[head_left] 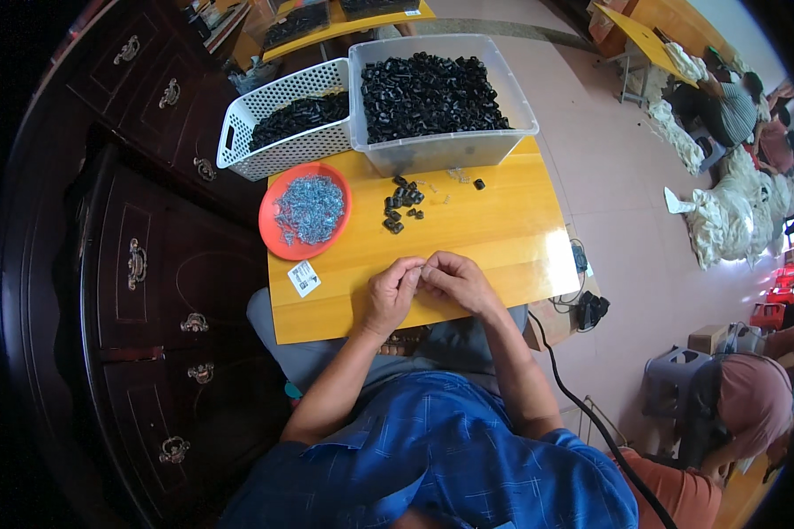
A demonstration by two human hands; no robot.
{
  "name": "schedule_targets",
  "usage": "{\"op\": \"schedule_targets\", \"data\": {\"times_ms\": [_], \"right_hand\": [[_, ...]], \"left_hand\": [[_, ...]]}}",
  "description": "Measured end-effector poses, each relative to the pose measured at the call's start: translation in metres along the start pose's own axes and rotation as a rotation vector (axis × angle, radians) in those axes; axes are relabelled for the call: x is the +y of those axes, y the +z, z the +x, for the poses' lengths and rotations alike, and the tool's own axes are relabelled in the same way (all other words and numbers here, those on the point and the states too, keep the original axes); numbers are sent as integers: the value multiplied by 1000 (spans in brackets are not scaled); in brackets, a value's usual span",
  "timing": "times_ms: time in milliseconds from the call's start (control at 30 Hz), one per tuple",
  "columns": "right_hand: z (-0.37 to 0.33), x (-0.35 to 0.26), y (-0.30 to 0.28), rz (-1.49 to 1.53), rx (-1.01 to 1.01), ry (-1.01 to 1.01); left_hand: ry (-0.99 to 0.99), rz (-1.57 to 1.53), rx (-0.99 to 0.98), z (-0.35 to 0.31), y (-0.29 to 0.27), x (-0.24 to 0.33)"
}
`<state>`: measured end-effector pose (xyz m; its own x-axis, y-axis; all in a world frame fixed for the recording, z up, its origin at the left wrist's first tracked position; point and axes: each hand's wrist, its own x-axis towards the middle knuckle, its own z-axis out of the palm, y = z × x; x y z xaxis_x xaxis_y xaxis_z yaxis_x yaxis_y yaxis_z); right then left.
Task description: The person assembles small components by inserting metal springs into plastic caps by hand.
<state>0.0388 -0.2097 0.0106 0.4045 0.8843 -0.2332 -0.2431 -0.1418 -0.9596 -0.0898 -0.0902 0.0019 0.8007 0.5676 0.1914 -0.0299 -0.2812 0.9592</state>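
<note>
Grip: left hand (391, 293) and right hand (454, 280) pinched together fingertip to fingertip, contents too small to tell; loose black parts (400, 205) at 12 o'clock, red dish (271, 231) at 10, left nearer.

Bench (503, 229): honey-yellow wood, fine lengthwise grain. Round plate (273, 231): orange-red, filled with silvery blue-grey metal clips (310, 208). Perforated basket (278, 106): white, dotted hole pattern. Clear bin (441, 150): translucent, greyish, holding black plastic parts (428, 84). Loose pieces (401, 204) on bench: black. Small tag (303, 278): white with dark print. Shirt (450, 458): blue, faint lines. Cabinet (141, 264): dark brown, brass handles.
</note>
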Motion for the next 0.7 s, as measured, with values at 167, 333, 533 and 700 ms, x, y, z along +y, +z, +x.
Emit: {"op": "schedule_targets", "data": {"times_ms": [167, 333, 533, 700], "right_hand": [[0, -1, 3, -47, 1, -23], [1, 0, 5, -169, 33, -93], [1, 4, 3, -203, 41, -103], [-5, 5, -3, -198, 69, -110]], "left_hand": [[0, 49, 4, 1, -2, 1], [-13, 18, 9, 1, -1, 3], [68, 138, 45, 0, 0, 11], [47, 142, 27, 3, -1, 11]]}}
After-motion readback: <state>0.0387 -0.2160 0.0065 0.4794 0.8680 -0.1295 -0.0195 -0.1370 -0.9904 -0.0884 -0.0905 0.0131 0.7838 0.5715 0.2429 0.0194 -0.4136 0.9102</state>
